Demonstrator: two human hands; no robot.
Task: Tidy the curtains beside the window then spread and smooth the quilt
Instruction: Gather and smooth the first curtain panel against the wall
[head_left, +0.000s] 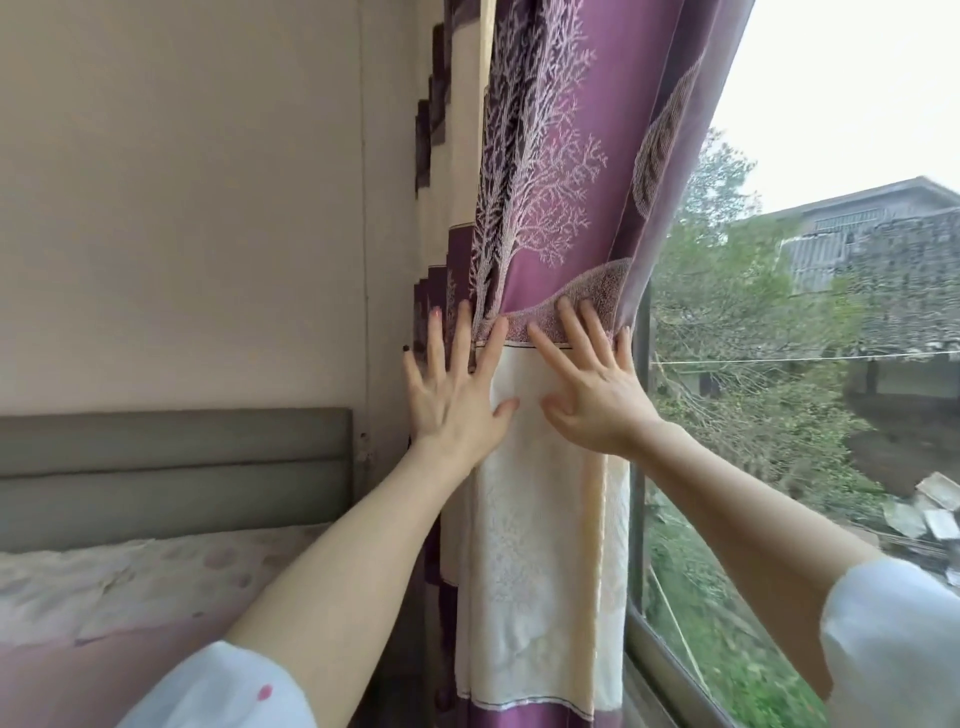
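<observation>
A purple and cream curtain (545, 182) with white tree patterns hangs gathered beside the window (779, 364). My left hand (457, 389) lies flat with spread fingers on the curtain's left folds, where the purple band meets the cream panel. Just to its right, my right hand (592, 389) presses flat on the same seam, fingers straight and fanned, its outer fingers at the curtain's window-side edge. The quilt (130, 587), pale with faint spots and a pink part, lies rumpled on the bed at the lower left.
A grey padded headboard (171, 467) stands against the beige wall (182, 208) on the left. The window frame (670, 670) runs down the right of the curtain, with trees and buildings outside.
</observation>
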